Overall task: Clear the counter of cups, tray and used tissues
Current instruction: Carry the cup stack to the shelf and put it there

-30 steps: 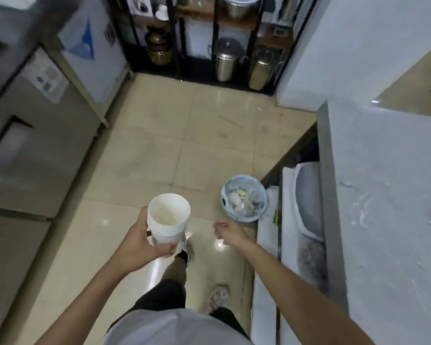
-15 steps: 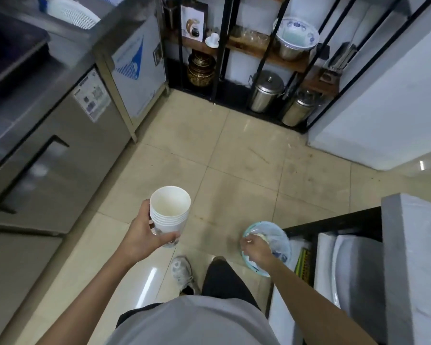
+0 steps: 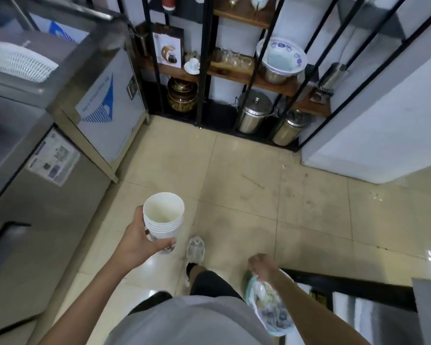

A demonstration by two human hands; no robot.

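My left hand [image 3: 137, 241] grips a stack of several nested white paper cups [image 3: 163, 217], held upright over the tiled floor at centre left. My right hand [image 3: 261, 266] holds the rim of a round light-blue tray [image 3: 271, 307] low at my right side. The tray is tilted and carries crumpled used tissues. My right forearm covers part of the tray. The grey counter corner [image 3: 428, 310] shows at the bottom right edge.
Steel refrigerated cabinets [image 3: 47, 195] line the left side, with a white basket [image 3: 23, 62] on top. A black metal rack [image 3: 234, 70] ahead holds bowls, glasses and steel canisters [image 3: 254, 114]. A white wall block [image 3: 371, 125] stands at right. Tiled floor [image 3: 259, 195] lies ahead.
The view has turned away from the counter toward the rack. My right hand has taken hold of the tray and drawn it down beside my hip. The cup stack stays in my left hand.
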